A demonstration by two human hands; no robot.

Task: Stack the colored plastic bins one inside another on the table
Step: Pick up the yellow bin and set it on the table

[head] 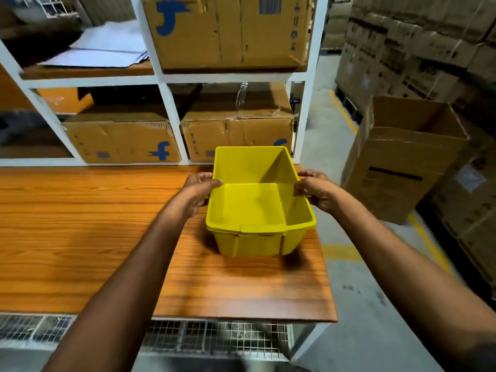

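Left hand (200, 193), right hand (316, 190) — both grip empty yellow bin (252, 205) (above table (80, 224)).

The head camera looks forward and down, close above the orange-brown wooden table top (80, 224). It faces the white metal shelf rack (171, 122).

Reaching forward with both bare arms, forearms stretched out and angled in toward each other. Gripping the left rim of the yellow bin (252, 202) with the left hand (200, 193), thumb over the edge, fingers curled against the outer wall. Matching that with the right hand (318, 190) on the right rim, thumb inside, fingers outside.
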